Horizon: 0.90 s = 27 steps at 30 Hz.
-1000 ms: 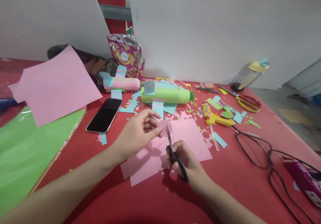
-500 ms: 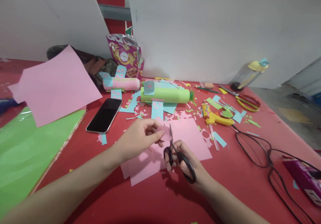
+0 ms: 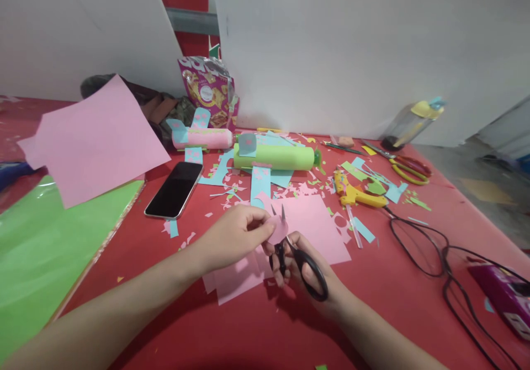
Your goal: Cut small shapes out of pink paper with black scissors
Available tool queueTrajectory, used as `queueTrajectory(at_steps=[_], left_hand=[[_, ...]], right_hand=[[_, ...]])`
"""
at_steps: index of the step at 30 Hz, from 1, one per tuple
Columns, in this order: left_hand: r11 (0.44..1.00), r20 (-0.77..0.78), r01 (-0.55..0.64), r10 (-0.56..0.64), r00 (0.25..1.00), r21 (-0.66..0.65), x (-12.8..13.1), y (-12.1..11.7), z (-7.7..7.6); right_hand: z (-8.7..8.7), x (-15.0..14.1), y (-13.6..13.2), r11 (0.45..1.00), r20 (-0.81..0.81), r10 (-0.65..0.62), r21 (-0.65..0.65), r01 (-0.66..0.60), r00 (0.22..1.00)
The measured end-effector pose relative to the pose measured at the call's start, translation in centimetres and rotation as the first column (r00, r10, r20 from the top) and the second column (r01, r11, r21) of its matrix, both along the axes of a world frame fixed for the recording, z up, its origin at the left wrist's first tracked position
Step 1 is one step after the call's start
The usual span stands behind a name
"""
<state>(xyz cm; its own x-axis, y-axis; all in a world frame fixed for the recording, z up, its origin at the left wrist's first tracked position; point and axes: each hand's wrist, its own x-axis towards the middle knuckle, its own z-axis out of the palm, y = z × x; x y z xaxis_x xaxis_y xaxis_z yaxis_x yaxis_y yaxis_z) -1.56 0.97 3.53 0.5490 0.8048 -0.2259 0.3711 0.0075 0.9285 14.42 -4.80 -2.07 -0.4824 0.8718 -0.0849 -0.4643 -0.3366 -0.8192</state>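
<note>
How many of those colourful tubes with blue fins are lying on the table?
2. The pink tube lies in front of the snack bag; the green tube lies to its right, a little nearer. Another could be hidden behind the raised pink sheet.

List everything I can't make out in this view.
All in the head view:
- Pink disc, left part: hidden by the left hand.
- Scissors, lower blades: behind the disc.
- Dark bundle: partly behind the large pink sheet.
- Blue object: cut off by left edge.
- Snack bag, small print: too small, blurred.
</note>
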Motion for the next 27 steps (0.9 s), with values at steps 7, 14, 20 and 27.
queueTrajectory(at_steps=[7,14,20,27], left_hand=[[0.996,-0.044,-0.009,0.013,0.999,0.093,-0.08,-0.01,-0.02],[0.985,-0.121,0.013,0.008,0.993,0.174,-0.08,-0.03,0.01],[0.982,-0.110,0.014,0.006,0.994,0.187,-0.07,-0.06,0.12],[0.985,-0.110,0.010,0.009,0.994,0.173,0.01,-0.04,-0.07]], right_hand=[[0.03,-0.03,-0.02,1.000,0.004,0.015,-0.001,-0.015,1.000],[0.34,-0.11,-0.05,0.999,0.036,0.007,0.050,-0.009,0.999],[0.32,-0.20,0.03,0.998,0.113,-0.009,0.068,0.001,0.994],[0.66,-0.35,-0.10,0.998,0.180,-0.037,0.048,0.029,0.983]])
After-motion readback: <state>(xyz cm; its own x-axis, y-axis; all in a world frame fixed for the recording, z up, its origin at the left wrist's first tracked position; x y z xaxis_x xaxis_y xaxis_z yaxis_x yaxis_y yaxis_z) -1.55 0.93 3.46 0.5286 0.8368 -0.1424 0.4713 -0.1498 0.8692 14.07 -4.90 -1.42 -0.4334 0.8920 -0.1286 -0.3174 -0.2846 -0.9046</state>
